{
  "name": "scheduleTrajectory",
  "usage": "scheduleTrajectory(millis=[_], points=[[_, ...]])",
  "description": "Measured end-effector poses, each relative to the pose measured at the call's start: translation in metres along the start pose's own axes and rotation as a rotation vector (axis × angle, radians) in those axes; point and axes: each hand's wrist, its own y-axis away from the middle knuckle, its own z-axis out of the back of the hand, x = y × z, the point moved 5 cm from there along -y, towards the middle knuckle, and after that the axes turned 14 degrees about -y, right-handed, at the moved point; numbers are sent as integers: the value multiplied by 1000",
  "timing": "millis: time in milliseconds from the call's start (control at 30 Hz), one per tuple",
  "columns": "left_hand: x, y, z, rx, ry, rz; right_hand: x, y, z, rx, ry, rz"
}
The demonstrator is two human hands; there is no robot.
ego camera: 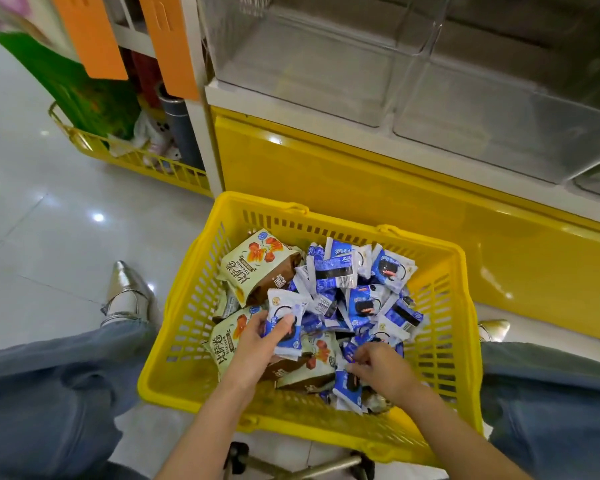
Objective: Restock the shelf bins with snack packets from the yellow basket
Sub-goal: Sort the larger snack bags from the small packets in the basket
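The yellow basket (194, 306) sits on the floor between my knees, filled with several small blue-and-white snack packets (364, 303) and a few larger cream packets (257, 265). My left hand (257, 344) is inside the basket, gripping a small stack of blue-and-white packets (286, 327). My right hand (381, 370) reaches into the near right of the pile, fingers curled on a blue packet (349, 384). Two clear shelf bins (302, 74) (499, 123) stand on the white shelf above the basket; they look hollow.
A yellow shelf base panel (361, 181) rises behind the basket. A yellow wire rack (136, 157) with goods stands at the left, orange tags (90, 36) hanging above it. My jeans-clad legs and silver shoes (125, 296) flank the basket on the glossy tiled floor.
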Motion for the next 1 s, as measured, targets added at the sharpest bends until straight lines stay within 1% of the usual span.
scheduleTrajectory(millis=[67, 133, 200, 267, 367, 400, 500, 600, 667, 733, 800, 833, 867, 933, 1000], points=[[0, 1, -2, -12, -11, 9, 12, 4, -6, 11, 26, 85], [-1, 1, -6, -10, -20, 1, 20, 9, -18, 43, 172, 130], [-1, 0, -9, -7, -31, -3, 21, 14, -31, 39, 349, 85], [-1, 0, -11, -8, -40, 0, 19, 15, -35, -27, 408, 11], [-3, 1, -14, -6, -59, -10, 14, 11, -20, -163, 228, -54], [-3, 1, -15, -7, -60, -13, 12, 10, -12, -170, 181, -53], [-8, 3, -18, -13, -98, -27, 8, 14, 9, -122, 137, -36], [-20, 4, -21, -18, -234, -76, 13, 21, 31, -101, -22, 8], [-36, 2, -24, -34, -336, -165, 26, 25, 56, -183, -157, 66], [-61, -3, -25, -103, -403, -298, 42, 26, 87, -317, -280, 142], [-90, -14, -29, -178, -441, -410, 57, 22, 115, -423, -392, 214], [-103, -22, -33, -179, -453, -442, 64, 18, 126, -460, -426, 238], [-116, -30, -39, -156, -474, -460, 70, 12, 135, -488, -444, 240], [-136, -50, -52, -96, -571, -463, 75, -3, 146, -517, -467, 188], [-144, -66, -64, -76, -789, -465, 73, -16, 147, -492, -475, 103]])
